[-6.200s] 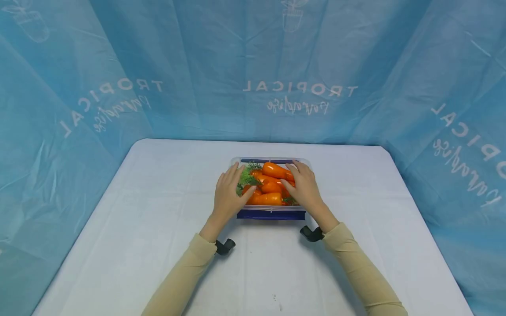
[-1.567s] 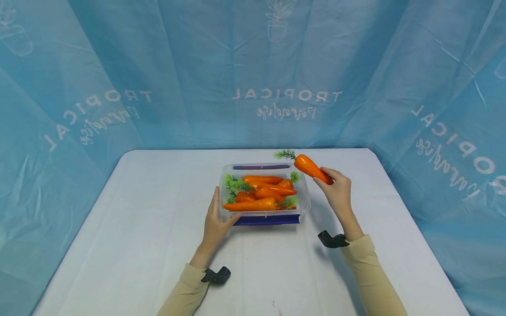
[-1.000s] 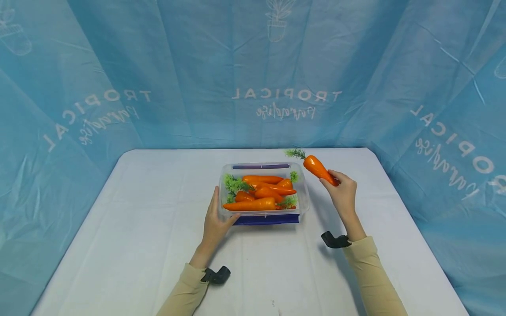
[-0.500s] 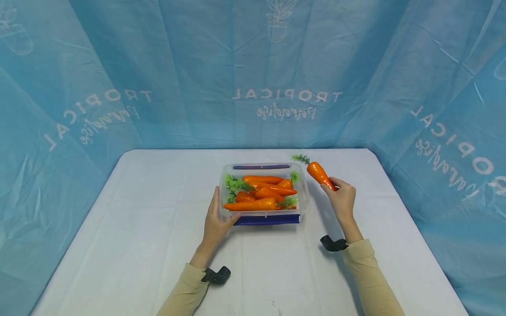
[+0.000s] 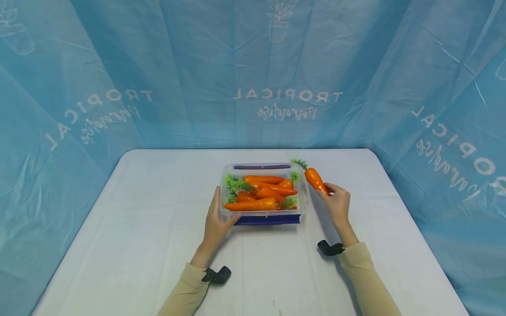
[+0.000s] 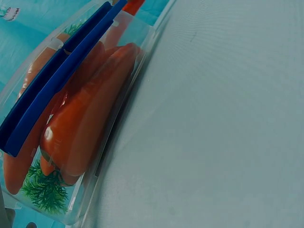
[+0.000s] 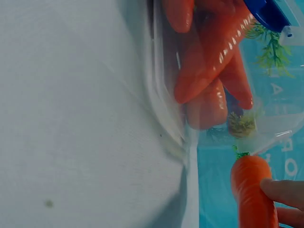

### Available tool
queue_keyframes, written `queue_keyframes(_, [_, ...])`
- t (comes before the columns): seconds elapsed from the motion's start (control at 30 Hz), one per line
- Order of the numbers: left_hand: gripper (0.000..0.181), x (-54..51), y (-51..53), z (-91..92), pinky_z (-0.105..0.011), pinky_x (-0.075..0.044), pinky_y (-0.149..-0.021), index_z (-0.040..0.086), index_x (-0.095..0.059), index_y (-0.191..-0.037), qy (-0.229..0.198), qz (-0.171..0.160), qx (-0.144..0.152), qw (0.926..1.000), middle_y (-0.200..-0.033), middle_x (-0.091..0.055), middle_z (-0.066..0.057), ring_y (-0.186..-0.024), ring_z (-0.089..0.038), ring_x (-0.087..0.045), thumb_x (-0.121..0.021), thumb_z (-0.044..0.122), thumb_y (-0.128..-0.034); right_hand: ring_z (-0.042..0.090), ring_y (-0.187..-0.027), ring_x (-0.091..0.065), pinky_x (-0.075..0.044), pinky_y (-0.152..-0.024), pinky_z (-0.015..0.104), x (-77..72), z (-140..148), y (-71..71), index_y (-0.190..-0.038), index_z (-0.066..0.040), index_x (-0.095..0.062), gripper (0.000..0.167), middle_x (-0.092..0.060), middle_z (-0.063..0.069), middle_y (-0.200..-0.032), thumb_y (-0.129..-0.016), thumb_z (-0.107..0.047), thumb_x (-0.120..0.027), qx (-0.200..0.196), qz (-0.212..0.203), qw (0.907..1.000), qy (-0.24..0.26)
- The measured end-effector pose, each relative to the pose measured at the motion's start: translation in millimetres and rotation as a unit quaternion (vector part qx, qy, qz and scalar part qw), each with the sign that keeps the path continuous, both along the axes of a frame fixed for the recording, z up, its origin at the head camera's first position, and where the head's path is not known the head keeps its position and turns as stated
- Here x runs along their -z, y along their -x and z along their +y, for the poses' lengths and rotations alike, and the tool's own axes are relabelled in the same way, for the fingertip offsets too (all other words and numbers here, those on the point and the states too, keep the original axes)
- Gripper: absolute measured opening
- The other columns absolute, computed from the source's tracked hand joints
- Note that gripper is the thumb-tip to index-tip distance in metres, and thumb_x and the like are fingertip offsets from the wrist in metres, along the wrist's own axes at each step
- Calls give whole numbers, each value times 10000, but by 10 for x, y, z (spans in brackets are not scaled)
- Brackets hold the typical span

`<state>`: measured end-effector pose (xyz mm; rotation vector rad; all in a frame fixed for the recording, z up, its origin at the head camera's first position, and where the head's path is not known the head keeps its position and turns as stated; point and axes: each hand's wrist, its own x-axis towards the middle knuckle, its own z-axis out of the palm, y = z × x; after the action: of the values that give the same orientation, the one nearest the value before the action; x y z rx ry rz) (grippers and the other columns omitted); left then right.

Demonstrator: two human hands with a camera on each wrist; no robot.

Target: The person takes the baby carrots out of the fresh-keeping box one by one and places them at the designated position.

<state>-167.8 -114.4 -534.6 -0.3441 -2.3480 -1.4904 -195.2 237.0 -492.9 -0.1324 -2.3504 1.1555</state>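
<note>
In the head view, a clear plastic food container (image 5: 303, 197) with blue clip flaps (image 5: 269, 220) stands on the table, holding several glossy orange carrots (image 5: 253, 205) with feathery green tops. My left hand (image 5: 215, 224) rests against its left side, fingers straight along the wall and thumb at the front left corner. Just right of the container, my right hand (image 5: 337, 204) pinches another carrot (image 5: 315, 178) near its tip, the leafy end pointing up and left. The right wrist view shows this carrot (image 7: 254, 190) between thumb and fingers, outside the container wall. Some carrots are partly hidden beneath others.
A white cloth covers the table (image 5: 138, 210). Behind it and at both sides hangs a blue curtain (image 5: 205, 74) with mirrored lettering. Each wrist wears a black mount (image 5: 216, 275).
Earlier both hands were over the container. Since then my right hand has lifted a carrot to the right side, lately lowering it and shifting slightly left. My left hand has stayed at the container.
</note>
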Motion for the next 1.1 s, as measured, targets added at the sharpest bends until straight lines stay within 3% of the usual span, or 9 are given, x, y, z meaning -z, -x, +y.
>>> queue_keyframes(0.27, [1012,1,-5,7,-562,-236,-1158,122,-109,-1544,-17,10,35,10000,-1577,-207,-192,-1451,-340,-233,-754,333,-794,332,-757,-660,-413,-594,78,78,-68,-36,-989,91,-709,290,-712,254,-902,-767,-81,-781,61,-246,9995,-170])
queue_keyframes(0.47, [1014,-9,-7,5,-567,-240,-1154,132,-110,-1545,2,-8,7,10000,-1588,-200,-149,-1449,-344,-236,-750,366,-794,307,-748,-671,-448,-614,137,128,-86,-41,-975,63,-723,270,-722,226,-877,-755,-80,-787,101,-263,9994,-196])
queue_keyframes(1.1, [1013,14,3,0,-545,-245,-1161,129,-108,-1545,36,34,-15,10000,-1590,-202,-133,-1451,-332,-241,-747,384,-801,255,-712,-641,-431,-569,141,231,-71,-35,-935,39,-731,267,-718,207,-826,-715,-89,-813,-24,-572,9983,-100])
